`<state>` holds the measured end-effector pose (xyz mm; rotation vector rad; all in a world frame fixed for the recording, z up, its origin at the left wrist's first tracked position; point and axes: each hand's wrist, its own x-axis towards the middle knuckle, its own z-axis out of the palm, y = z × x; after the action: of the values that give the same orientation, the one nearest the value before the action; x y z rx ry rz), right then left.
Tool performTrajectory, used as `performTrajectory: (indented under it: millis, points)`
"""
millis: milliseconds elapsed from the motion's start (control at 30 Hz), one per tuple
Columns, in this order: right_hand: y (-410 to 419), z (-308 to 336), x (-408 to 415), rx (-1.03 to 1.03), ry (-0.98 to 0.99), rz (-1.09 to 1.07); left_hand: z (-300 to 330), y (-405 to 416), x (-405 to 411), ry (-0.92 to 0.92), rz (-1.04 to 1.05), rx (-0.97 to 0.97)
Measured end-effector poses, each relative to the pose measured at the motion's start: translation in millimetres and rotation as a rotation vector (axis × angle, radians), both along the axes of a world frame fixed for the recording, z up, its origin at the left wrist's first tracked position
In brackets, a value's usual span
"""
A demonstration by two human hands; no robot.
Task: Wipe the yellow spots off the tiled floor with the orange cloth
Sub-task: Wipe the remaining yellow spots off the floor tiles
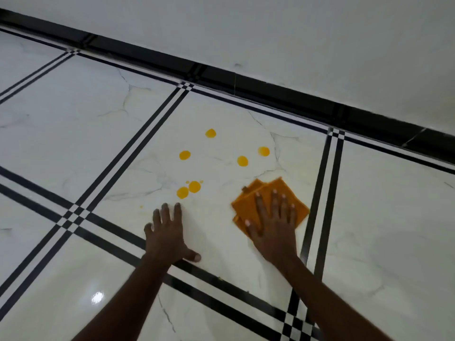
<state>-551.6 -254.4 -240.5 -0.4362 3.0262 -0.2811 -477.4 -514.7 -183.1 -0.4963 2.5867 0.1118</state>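
The folded orange cloth (pixel 269 204) is pressed flat under the spread right hand (pixel 272 227), beside the round yellow spots (pixel 194 187); the left hand (pixel 167 232), splayed and empty, is braced on the white marble-patterned tiled floor (pixel 98 143), seemingly for support

We are indoors, in what looks like a room of a home or similar finished building, though we cannot tell which room. We see a glossy white marble-patterned tiled floor (pixel 246 114) with thin grey veins, its large square tiles framed by double black inlay lines (pixel 138 148). A plain white painted wall (pixel 295 33) meets it along a polished black skirting strip (pixel 246 82). A ceiling light's reflection (pixel 97 297) gleams on the tiles.
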Motion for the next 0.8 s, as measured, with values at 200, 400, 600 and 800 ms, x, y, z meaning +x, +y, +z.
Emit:
performTrajectory:
  millis: [200, 400, 600, 800]
  points:
    - [93, 2, -90, 0.046, -0.06, -0.268, -12, -3, 11, 0.058, 0.096, 0.012]
    - [-83, -12, -127, 0.025, 0.066, 0.028, -13, -74, -11, 0.019, 0.127, 0.078]
    - [13, 4, -68, 0.03, -0.124, 0.104, -7, -71, -18, -0.003, 0.081, 0.042]
    - [-69, 7, -233, 0.031, -0.172, -0.143, -5, -68, -24, -0.06, 0.105, -0.015]
